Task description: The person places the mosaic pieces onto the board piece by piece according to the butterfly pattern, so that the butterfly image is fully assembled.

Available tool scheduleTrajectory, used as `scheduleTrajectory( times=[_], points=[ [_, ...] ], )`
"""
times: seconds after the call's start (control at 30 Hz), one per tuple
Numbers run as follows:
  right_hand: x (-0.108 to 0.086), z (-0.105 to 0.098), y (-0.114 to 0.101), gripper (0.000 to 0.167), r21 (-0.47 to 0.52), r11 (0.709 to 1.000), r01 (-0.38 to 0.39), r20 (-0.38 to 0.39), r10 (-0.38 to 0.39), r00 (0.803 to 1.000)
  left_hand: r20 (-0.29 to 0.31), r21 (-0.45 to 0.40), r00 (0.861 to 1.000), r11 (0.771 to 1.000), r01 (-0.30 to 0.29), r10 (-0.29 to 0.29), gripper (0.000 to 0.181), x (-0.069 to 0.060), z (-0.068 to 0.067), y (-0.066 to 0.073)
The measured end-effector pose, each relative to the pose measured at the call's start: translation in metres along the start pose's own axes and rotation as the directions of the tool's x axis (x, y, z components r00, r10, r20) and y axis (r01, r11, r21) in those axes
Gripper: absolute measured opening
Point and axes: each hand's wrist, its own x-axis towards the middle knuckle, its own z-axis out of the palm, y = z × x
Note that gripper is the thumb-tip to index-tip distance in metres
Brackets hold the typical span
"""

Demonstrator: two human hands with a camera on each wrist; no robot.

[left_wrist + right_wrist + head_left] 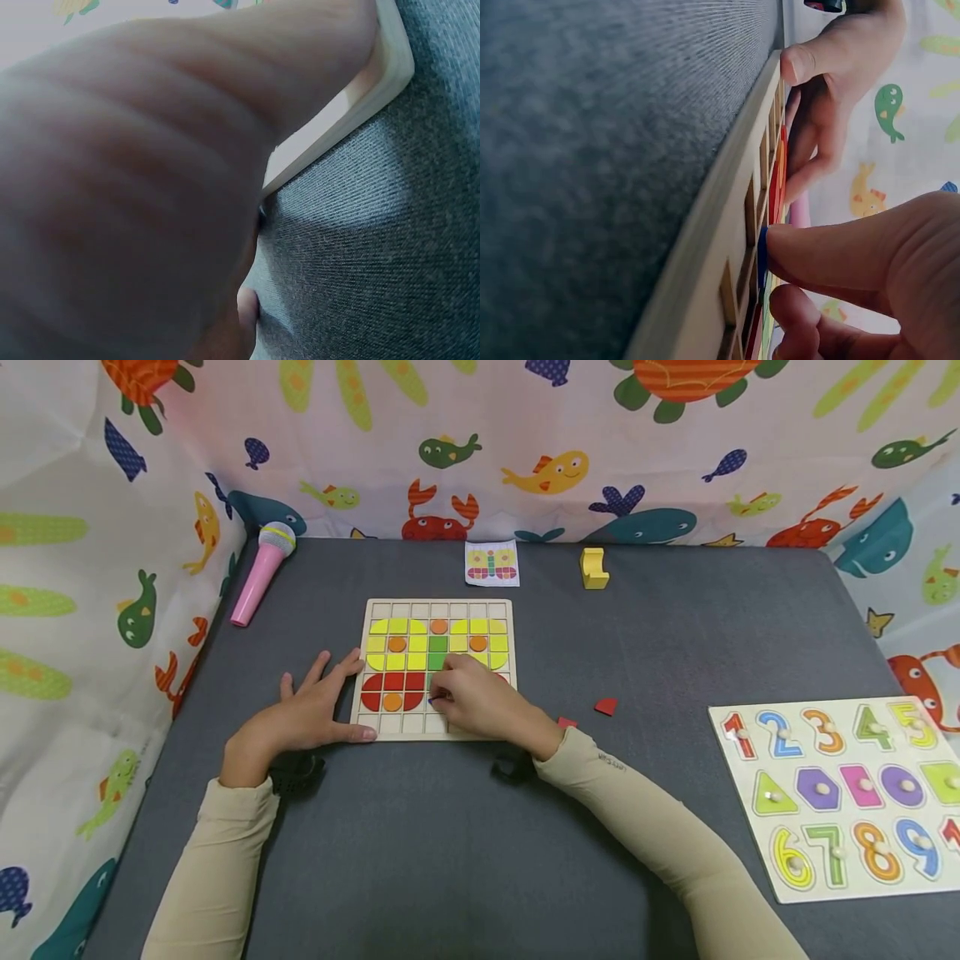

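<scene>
A wooden grid board (390,724) lies on the dark table, partly filled with yellow, green, red and orange tiles. My left hand (303,714) is spread at its left side, with the thumb on the near left corner and a fingertip at the left edge. Over the board's middle, my right hand (480,697) has its fingers bent and pinches a small blue tile (763,251) low against the grid. Below the green tiles (437,652), that hand hides part of the grid and most of the red tiles on the right.
Two loose red tiles (606,706) lie right of the board. A picture card (492,564) and a yellow block (594,568) sit at the back. A pink toy microphone (262,572) lies at the left, a number puzzle (757,852) at the right.
</scene>
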Motion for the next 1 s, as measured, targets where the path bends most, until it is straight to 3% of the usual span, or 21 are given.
scheduleTrajectory(
  times=[0.2, 0.4, 0.6, 0.73, 1.0],
  points=[
    [0.000, 0.002, 0.000, 0.004, 0.002, 1.000, -0.007, -0.013, 0.007, 1.000, 0.002, 0.007, 1.000, 1.000, 0.006, -0.006, 0.127, 0.000, 0.000, -0.001],
    [0.003, 0.005, 0.001, 0.010, -0.015, 0.999, -0.034, -0.027, 0.033, 0.999, 0.012, 0.011, 1.000, 1.000, 0.006, -0.006, 0.127, 0.002, 0.001, 0.000],
    [-0.001, -0.001, 0.001, 0.007, 0.012, 1.000, -0.026, -0.023, 0.026, 0.999, 0.013, 0.007, 1.000, 1.000, 0.000, 0.000, 0.127, 0.000, -0.001, 0.002],
    [-0.013, -0.012, 0.008, 0.008, 0.043, 0.999, -0.016, -0.048, 0.018, 0.999, 0.011, 0.008, 1.000, 1.000, -0.005, 0.005, 0.126, 0.000, 0.000, 0.001],
    [-0.059, -0.043, 0.032, 0.010, 0.153, 0.983, -0.098, -0.107, 0.115, 0.988, 0.001, 0.002, 1.000, 1.000, -0.017, 0.017, 0.126, -0.001, 0.001, 0.001]
  ],
)
